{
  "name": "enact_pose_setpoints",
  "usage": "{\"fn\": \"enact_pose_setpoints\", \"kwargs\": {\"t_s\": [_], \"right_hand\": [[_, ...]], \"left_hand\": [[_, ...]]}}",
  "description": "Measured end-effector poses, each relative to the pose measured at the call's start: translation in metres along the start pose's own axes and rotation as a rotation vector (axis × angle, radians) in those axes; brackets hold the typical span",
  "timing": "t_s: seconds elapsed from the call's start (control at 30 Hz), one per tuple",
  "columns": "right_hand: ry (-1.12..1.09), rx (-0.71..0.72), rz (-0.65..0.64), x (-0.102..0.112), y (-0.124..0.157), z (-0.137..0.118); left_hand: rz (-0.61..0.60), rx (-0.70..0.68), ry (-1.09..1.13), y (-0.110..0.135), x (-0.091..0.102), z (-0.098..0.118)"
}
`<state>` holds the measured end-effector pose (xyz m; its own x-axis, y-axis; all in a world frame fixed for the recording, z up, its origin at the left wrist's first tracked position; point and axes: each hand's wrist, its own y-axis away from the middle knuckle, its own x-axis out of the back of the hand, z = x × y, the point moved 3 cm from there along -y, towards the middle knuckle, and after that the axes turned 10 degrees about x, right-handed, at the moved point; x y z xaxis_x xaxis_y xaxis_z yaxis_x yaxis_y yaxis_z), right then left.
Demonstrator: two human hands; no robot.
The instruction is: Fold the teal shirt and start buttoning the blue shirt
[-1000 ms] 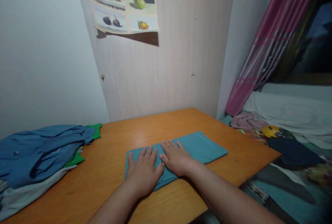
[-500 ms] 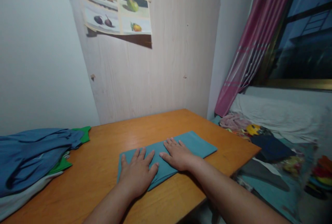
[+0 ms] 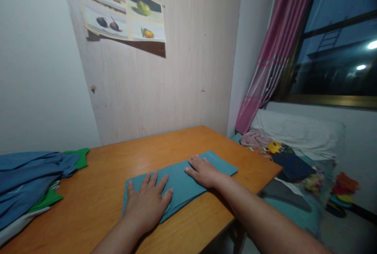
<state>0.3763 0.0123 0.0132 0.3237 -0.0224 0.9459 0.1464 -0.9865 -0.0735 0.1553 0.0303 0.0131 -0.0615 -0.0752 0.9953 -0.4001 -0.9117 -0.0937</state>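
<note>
- Head view: one folded teal cloth (image 3: 178, 181), long and rectangular, lying aslant near the front edge of the orange-brown wooden table (image 3: 141, 154); we note layers along its near edge.
- Left hand (image 3: 149, 205): palm down, fingers spread wide, laid flat on the left end of the cloth.
- Right hand (image 3: 204, 173): palm down, fingers slightly parted, thumb out to the side, resting on the cloth right of its middle.
- Garments, table's left side: we count a blue garment (image 3: 28, 181), green fabric (image 3: 81, 158) showing under it, and a pale grey fabric (image 3: 14, 228) lowest.
- Panelled wall (image 3: 159, 97): one sheet of fruit pictures (image 3: 125, 18).
- Far right: we list a magenta curtain (image 3: 272, 40) beside a window (image 3: 332, 59).
</note>
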Motion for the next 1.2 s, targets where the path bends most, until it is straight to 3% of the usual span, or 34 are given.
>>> {"fn": "enact_pose_setpoints", "kwargs": {"t_s": [0.3,0.5,0.63,0.7,0.83,0.9,1.03,1.2], "right_hand": [[-0.027,-0.011,-0.007,-0.002,0.000,0.017],[0.068,-0.134,0.054,0.002,0.002,0.037],[0.035,-0.107,0.032,0.002,0.001,0.039],[-0.003,-0.086,0.091,0.010,0.002,0.042],[0.019,-0.282,0.296,0.038,0.008,0.070],[0.045,-0.388,0.317,0.052,0.013,0.089],[0.061,-0.542,0.262,0.066,0.022,0.121],[0.032,-0.600,0.138,0.062,0.025,0.123]], "left_hand": [[0.037,-0.011,-0.012,-0.002,-0.006,-0.003],[0.035,-0.019,-0.014,-0.001,-0.003,-0.002],[0.027,-0.024,-0.024,-0.001,0.000,-0.001],[0.022,-0.025,-0.025,-0.001,0.000,0.000],[0.015,-0.018,-0.018,-0.002,-0.001,-0.001],[0.017,-0.016,-0.011,-0.002,-0.002,-0.001],[0.011,-0.023,-0.004,-0.001,-0.002,-0.002],[0.017,-0.027,-0.007,-0.002,-0.001,-0.002]]}}
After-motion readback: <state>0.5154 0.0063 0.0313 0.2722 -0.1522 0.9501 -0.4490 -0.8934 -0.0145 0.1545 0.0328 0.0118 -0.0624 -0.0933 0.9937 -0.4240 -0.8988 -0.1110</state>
